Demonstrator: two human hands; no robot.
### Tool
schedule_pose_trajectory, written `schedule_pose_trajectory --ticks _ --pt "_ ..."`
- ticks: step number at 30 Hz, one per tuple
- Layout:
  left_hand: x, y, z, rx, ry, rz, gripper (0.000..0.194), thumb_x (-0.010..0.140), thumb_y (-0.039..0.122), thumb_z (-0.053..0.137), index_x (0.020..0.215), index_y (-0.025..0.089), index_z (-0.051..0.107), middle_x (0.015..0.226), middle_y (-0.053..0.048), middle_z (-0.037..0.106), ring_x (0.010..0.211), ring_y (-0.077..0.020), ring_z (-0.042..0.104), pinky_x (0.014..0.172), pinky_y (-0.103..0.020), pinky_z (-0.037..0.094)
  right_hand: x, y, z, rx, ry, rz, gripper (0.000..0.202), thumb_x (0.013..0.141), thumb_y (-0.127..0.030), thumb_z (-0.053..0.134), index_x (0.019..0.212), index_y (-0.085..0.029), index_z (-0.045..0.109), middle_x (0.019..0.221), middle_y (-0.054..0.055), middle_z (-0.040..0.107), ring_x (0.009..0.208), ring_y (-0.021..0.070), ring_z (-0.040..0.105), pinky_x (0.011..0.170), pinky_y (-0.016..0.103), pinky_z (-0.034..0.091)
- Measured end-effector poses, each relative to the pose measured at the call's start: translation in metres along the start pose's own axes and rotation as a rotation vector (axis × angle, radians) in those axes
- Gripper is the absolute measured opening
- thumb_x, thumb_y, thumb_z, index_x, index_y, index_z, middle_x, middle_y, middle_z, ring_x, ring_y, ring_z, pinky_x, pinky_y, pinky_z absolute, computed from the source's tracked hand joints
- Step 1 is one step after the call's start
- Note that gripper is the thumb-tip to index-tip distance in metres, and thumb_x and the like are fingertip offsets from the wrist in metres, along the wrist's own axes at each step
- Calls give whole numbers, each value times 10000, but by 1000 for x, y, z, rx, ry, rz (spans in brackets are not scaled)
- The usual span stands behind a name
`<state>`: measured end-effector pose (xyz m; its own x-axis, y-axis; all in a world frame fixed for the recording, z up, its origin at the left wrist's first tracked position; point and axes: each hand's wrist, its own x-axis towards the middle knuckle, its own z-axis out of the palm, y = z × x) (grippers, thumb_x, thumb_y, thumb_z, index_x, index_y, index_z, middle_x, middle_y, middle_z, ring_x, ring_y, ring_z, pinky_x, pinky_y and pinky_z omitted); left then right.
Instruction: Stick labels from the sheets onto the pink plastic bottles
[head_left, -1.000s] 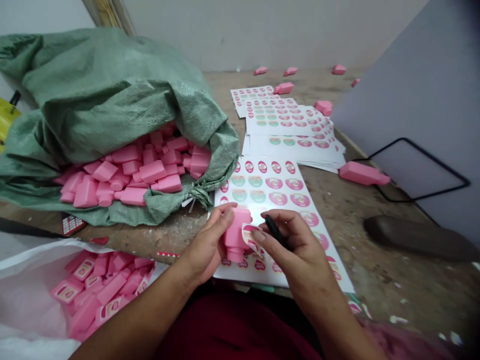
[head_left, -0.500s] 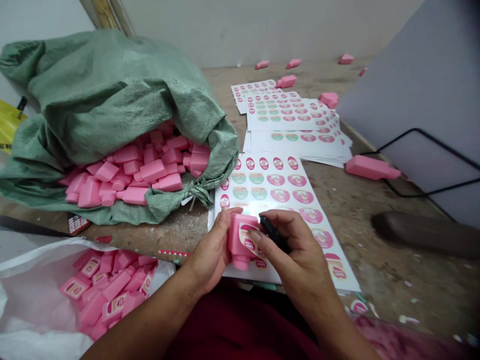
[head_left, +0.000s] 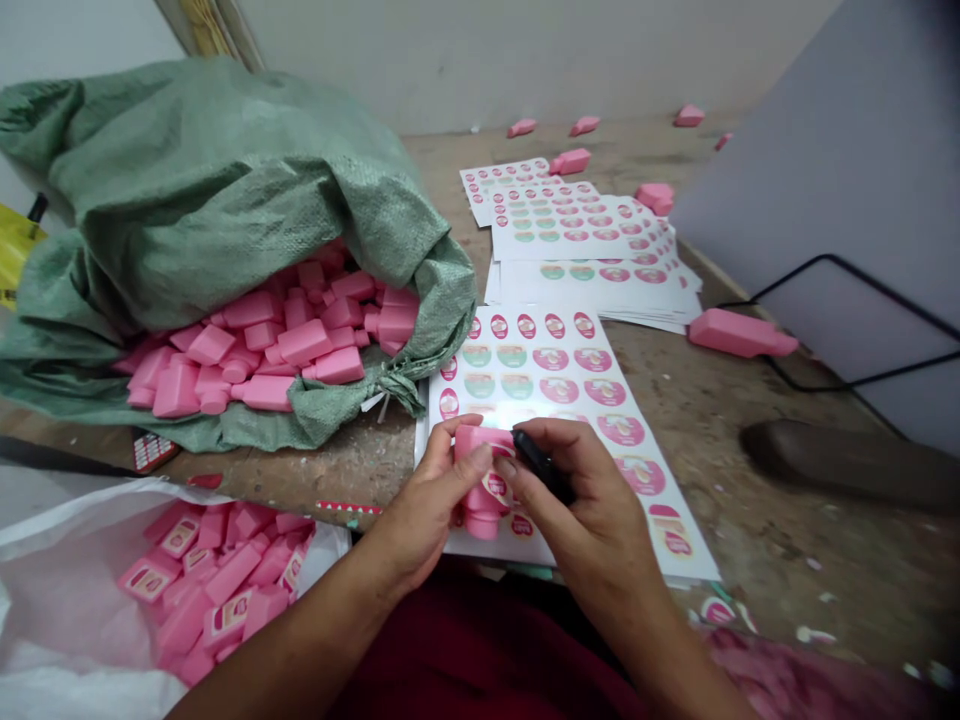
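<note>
My left hand is closed round a small pink plastic bottle, which points neck down toward me. Its thumb presses on a sticker on the bottle's front face. A slim black pen-like tool is gripped in my right hand; its exact kind is unclear. The right thumb touches the sticker's right side, partly hiding it. Beneath both hands lies a sheet of stickers with pink, green and cream labels.
A green woven sack full of pink bottles stands at left. Below it, a white bag holds bottles, several labelled. More sticker sheets lie behind. A loose bottle, a black wire frame and a brown bar-like object are at right.
My left thumb has moved from the bottle's side onto the sticker on its front. The sticker now lies flatter against the bottle. My right hand has shifted slightly left.
</note>
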<state>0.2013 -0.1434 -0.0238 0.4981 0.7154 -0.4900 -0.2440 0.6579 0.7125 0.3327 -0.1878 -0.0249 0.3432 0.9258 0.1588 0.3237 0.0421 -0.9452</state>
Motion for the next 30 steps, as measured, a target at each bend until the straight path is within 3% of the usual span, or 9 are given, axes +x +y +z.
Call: schedule_pose_trajectory --ticks 6,13,18,22,24,26,28,30 --pt "-6 5 5 -19 6 9 571 715 334 802 1198 223 518 1024 -37 664 876 -178 636 778 -291 485 2 4 -11 -341 67 -60 160 852 -359 611 958 -245 646 818 15 704 685 192 613 630 311 444" --pt "-11 8 4 -54 -26 -51 660 651 184 823 1233 210 513 1106 -57 646 881 -154 629 816 -287 496 7 4 -12 35 5 92 193 776 -378 693 892 -237 631 761 -16 661 685 160 608 617 267 476" --pt "-16 5 1 -21 -60 -61 765 615 94 822 1284 232 477 1073 -45 655 905 -154 626 821 -284 509 10 6 -5 111 21 123 211 748 -388 708 849 -235 605 726 -28 616 658 149 562 602 271 464" --pt "-16 6 -6 -46 -31 -69 617 677 204 820 1207 235 505 1064 -68 676 887 -190 658 819 -350 532 9 11 -6 106 53 105 168 769 -368 682 842 -240 600 745 -19 630 682 158 575 633 287 481" --pt "-22 11 -20 -21 10 -49 518 727 337 793 1156 224 525 1006 -82 700 847 -209 679 778 -341 529 8 16 -8 83 61 110 180 762 -378 696 848 -244 613 750 -13 635 678 160 575 626 288 479" --pt "-39 23 -46 113 78 -11 474 753 439 756 1127 218 565 960 -86 716 822 -222 687 727 -312 516 7 22 -14 35 66 126 212 747 -418 712 847 -249 635 743 -3 642 659 169 580 591 287 476" --pt "-68 40 -80 410 162 21 439 763 465 740 1117 228 633 1014 -82 726 900 -241 684 748 -300 504 7 30 -21 -29 62 154 283 721 -498 726 846 -252 662 766 17 672 663 191 610 569 298 490" --pt "-100 59 -112 780 252 32 415 729 417 783 1102 253 703 1114 -61 728 1050 -262 654 878 -308 479 8 40 -28 -86 55 204 383 691 -597 720 855 -252 690 843 40 715 723 227 660 598 320 531"
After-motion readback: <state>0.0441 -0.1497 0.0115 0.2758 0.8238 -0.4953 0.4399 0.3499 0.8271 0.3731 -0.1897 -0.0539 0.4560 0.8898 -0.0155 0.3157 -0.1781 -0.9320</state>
